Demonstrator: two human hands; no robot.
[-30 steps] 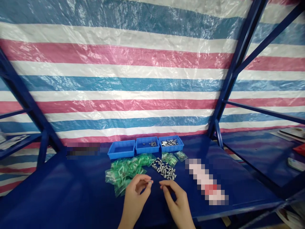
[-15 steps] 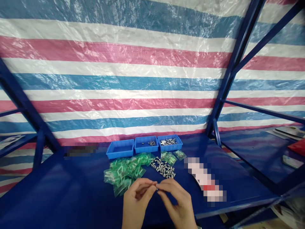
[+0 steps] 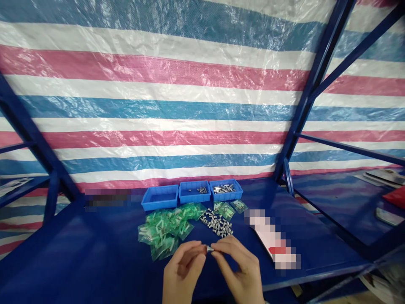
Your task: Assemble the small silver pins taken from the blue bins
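Fingertip to fingertip, my two hands meet above the front of the blue table (image 3: 120, 257). My right hand (image 3: 238, 265) pinches a small silvery metal fastener (image 3: 209, 249) between thumb and forefinger. The curled fingers of my left hand (image 3: 184, 269) close in on its other end; what they hold there is hidden. Just beyond the hands lies a loose heap of short metal fasteners (image 3: 221, 226). To its left spreads a pile of green-tinted clear plastic packets (image 3: 167, 228) with small parts inside.
Three blue bins stand in a row behind: a left bin (image 3: 160, 207), a middle bin (image 3: 194, 197) and a right bin (image 3: 226, 195), the last two holding metal pieces. More packets (image 3: 224, 209) lie before them. A blurred-out pale object (image 3: 272, 238) lies right. Blue frame posts (image 3: 297, 114) flank the table.
My fingertips have drawn slightly apart, and the metal fastener between them now shows more. My right hand has shifted a little to the right.
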